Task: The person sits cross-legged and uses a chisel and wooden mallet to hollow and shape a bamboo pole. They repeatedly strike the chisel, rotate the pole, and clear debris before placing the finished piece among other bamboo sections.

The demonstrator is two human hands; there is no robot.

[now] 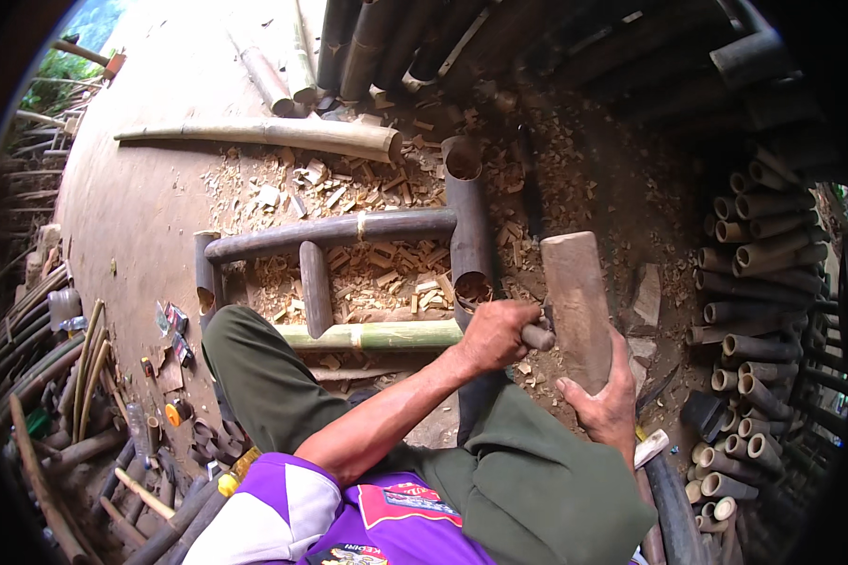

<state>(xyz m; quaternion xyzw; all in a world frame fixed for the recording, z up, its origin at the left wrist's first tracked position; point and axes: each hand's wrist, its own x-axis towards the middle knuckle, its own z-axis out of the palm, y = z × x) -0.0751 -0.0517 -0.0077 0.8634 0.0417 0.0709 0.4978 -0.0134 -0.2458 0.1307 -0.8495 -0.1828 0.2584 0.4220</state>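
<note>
My left hand (501, 336) is closed around a short, rounded wooden handle (537, 337). The rest of that tool is mostly hidden, so its kind cannot be told. Just to its right, my right hand (608, 395) grips the lower end of a thick, flat-sided brown wooden block (575, 301), held nearly upright. The handle lies close to the block's left side; I cannot tell whether they touch. Before my legs lies a bamboo frame, with a dark upper rail (330, 234), a short crosspiece (315, 287), a thick right post (471, 221) and a pale green lower rail (386, 335).
Wood chips (339, 193) litter the ground around the frame. Beyond it lies a long pale bamboo pole (264, 135). Cut bamboo tubes (773, 254) are stacked at the right. On the left are loose bamboo pieces (42, 348), an orange tape measure (173, 412) and a clear bottle (138, 428).
</note>
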